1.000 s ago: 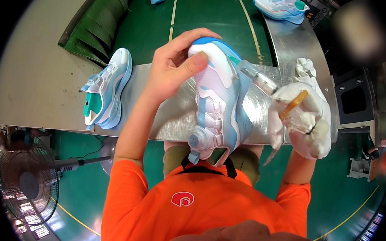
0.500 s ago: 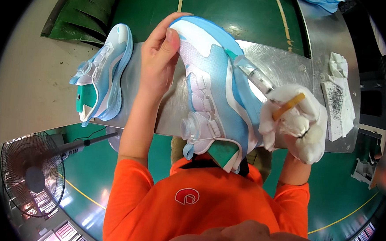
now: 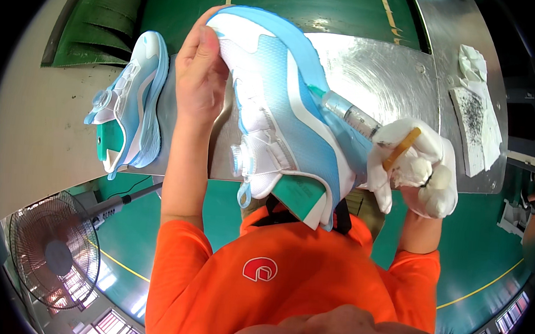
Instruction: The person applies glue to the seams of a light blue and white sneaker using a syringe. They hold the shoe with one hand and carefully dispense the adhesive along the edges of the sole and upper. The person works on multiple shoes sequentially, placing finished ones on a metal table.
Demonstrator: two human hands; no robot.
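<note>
A light blue and white sneaker [image 3: 277, 100] with a dial lace closure is held up before me, toe away and heel towards my body. My bare left hand [image 3: 203, 71] grips it by the toe, thumb on the upper. My right hand [image 3: 414, 167], in a white glove, is closed around a clear syringe [image 3: 353, 117] with a green tip. That tip rests at or very near the seam between upper and sole; exact contact is unclear. A flat yellow-brown stick [image 3: 402, 149] also sticks out of the gloved fingers. A green insole [image 3: 299, 196] shows in the shoe opening.
A matching sneaker [image 3: 140, 98] stands at the left on the table. Behind is a green belt [image 3: 290, 3] beside a metal plate [image 3: 390, 70]. Crumpled white cloth or paper [image 3: 476, 112] with black specks lies at the right. A fan [image 3: 57, 252] stands lower left.
The sneaker and my left hand have shifted left, and the shoe is turned slightly to show more of its side. The syringe tip sits lower along the sole seam. The view has shifted a little.
</note>
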